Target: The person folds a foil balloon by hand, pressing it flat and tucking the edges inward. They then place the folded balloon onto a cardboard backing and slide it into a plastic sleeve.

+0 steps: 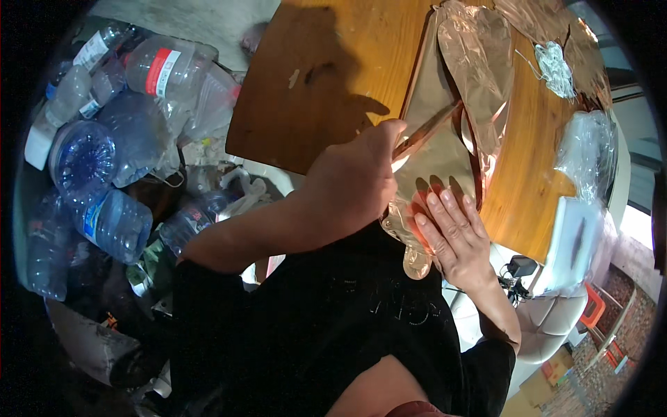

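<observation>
right hand (453, 233) flat on foil balloon (445, 149), seemingly pressing.

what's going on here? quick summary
A person works at a wooden table on a shiny copper-coloured foil sheet. The right hand lies flat on the sheet's near end, pinning it at the table edge. The left hand grips a thin strip-like piece against the sheet; what it is cannot be told. A heap of empty plastic bottles lies to the left.
</observation>
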Demonstrator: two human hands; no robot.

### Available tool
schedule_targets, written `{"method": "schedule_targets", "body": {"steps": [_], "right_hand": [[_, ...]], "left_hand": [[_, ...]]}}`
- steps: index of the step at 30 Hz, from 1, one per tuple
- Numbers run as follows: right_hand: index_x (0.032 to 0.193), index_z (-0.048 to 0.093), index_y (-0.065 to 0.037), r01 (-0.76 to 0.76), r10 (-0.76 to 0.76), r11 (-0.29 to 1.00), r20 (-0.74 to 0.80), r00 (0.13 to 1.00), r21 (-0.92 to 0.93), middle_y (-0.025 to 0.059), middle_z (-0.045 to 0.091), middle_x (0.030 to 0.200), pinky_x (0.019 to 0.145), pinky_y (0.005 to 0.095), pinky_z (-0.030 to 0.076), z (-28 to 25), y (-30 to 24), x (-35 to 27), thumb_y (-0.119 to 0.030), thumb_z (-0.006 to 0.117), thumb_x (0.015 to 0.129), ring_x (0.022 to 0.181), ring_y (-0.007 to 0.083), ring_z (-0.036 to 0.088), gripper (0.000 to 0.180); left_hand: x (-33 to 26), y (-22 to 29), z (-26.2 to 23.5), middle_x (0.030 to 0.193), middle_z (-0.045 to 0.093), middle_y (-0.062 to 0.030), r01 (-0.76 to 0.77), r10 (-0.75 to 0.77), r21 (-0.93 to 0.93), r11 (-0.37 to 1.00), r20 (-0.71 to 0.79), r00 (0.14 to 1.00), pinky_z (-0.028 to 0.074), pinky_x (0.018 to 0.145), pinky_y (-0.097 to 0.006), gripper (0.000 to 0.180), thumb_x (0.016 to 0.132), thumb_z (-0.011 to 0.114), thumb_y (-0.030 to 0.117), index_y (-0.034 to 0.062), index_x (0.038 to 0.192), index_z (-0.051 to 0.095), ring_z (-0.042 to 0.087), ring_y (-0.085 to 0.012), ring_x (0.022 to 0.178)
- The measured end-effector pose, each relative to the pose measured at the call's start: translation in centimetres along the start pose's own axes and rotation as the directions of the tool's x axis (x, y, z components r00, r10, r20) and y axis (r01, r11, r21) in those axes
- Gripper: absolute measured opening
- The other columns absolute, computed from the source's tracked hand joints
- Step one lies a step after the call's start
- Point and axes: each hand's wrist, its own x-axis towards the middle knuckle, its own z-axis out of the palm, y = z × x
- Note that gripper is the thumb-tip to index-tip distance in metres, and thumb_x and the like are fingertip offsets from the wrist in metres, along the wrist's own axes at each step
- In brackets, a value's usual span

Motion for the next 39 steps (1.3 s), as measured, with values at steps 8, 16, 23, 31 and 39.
{"method": "schedule_targets", "body": {"steps": [8, 16, 23, 31, 39], "right_hand": [[0.132, 0.061, -0.012, 0.089, -0.091, 0.993, -0.014, 0.996, -0.078, 0.0104, 0.053, 0.145, 0.116, 0.0447, 0.036, 1.1, 0.4, 0.9, -0.015, 0.060, 0.089, 0.137, 0.0285, 0.047, 0.044], [0.129, 0.064, -0.009, 0.023, -0.026, 0.996, 0.026, 0.999, 0.084, 0.0084, 0.051, 0.147, 0.117, 0.0416, 0.036, -1.2, 1.6, 0.8, -0.008, 0.060, 0.085, 0.140, 0.0247, 0.044, 0.044], [0.129, 0.064, -0.006, -0.054, 0.053, 0.997, 0.022, 0.998, 0.048, 0.0090, 0.055, 0.143, 0.116, 0.0414, 0.036, -2.6, 4.2, 1.1, -0.007, 0.059, 0.083, 0.137, 0.0260, 0.047, 0.046], [0.133, 0.060, -0.004, -0.169, 0.155, 0.973, 0.097, 0.983, 0.157, 0.0136, 0.050, 0.147, 0.118, 0.0445, 0.033, -2.6, 3.9, 1.4, -0.015, 0.065, 0.081, 0.139, 0.0300, 0.044, 0.053], [0.133, 0.060, -0.004, -0.161, 0.153, 0.952, 0.050, 0.987, 0.262, 0.0164, 0.050, 0.146, 0.117, 0.0482, 0.032, -2.1, 4.2, 1.5, -0.006, 0.065, 0.082, 0.140, 0.0341, 0.043, 0.051]], "left_hand": [[0.7, -0.5, -1.5, 0.084, 0.064, -0.0138, 0.140, -0.146, 0.068, 0.988, 0.095, 0.985, 0.056, 0.066, -0.038, 0.040, 0.086, 0.064, 0.001, 0.0032, 0.123, 0.048, 0.070, -0.0290, 0.076], [11.2, -9.1, -0.2, 0.134, 0.050, -0.0197, -0.312, 0.390, 0.419, 0.853, -0.113, 0.914, 0.039, 0.104, -0.045, 0.051, 0.093, 0.062, 0.030, 0.0051, 0.135, 0.047, 0.050, -0.0337, 0.125], [17.6, -7.5, 1.2, 0.155, 0.035, -0.0169, -0.398, 0.317, 0.489, 0.776, 0.243, 0.917, 0.019, 0.121, -0.045, 0.052, 0.104, 0.044, 0.035, 0.0077, 0.148, 0.039, 0.026, -0.0319, 0.147], [10.2, -0.7, -0.2, 0.112, 0.059, -0.0203, -0.298, 0.287, 0.049, 0.953, 0.155, 0.945, 0.056, 0.079, -0.040, 0.061, 0.082, 0.078, 0.033, -0.0029, 0.125, 0.053, 0.065, -0.0307, 0.098], [4.3, 0.2, 0.7, 0.081, 0.064, -0.0158, -0.087, 0.073, 0.083, 0.993, 0.151, 0.986, 0.055, 0.061, -0.039, 0.045, 0.080, 0.074, 0.009, 0.0006, 0.116, 0.050, 0.070, -0.0309, 0.071]]}}
